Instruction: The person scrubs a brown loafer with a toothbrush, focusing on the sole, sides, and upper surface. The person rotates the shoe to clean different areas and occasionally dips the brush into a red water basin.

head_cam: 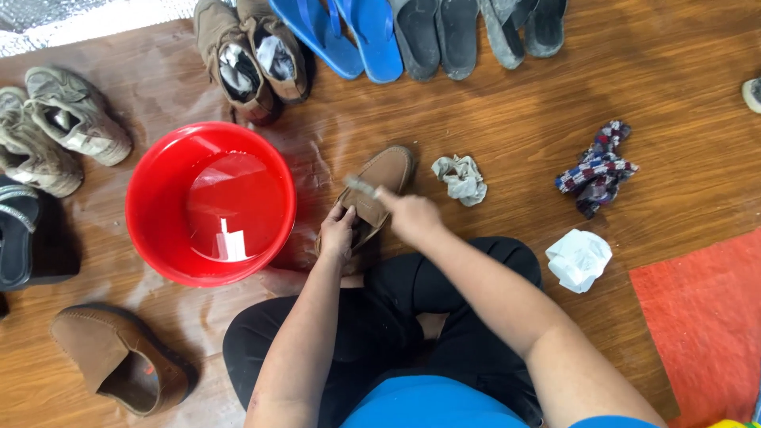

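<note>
A tan suede shoe (384,176) rests on the wooden floor in front of my crossed legs. My left hand (338,232) grips its heel end. My right hand (410,212) is closed on a small brush (361,187), blurred, whose head lies against the shoe's upper. The matching tan shoe (119,357) lies at the lower left. A red bucket (151,170) holding water stands just left of my left hand.
Worn beige sneakers (55,127), a black shoe (20,234), brown boots (250,51), blue flip-flops (349,32) and grey sandals (476,28) line the floor. A crumpled grey rag (461,177), a checked cloth (598,168), white paper (579,258) and a red mat (705,325) lie right.
</note>
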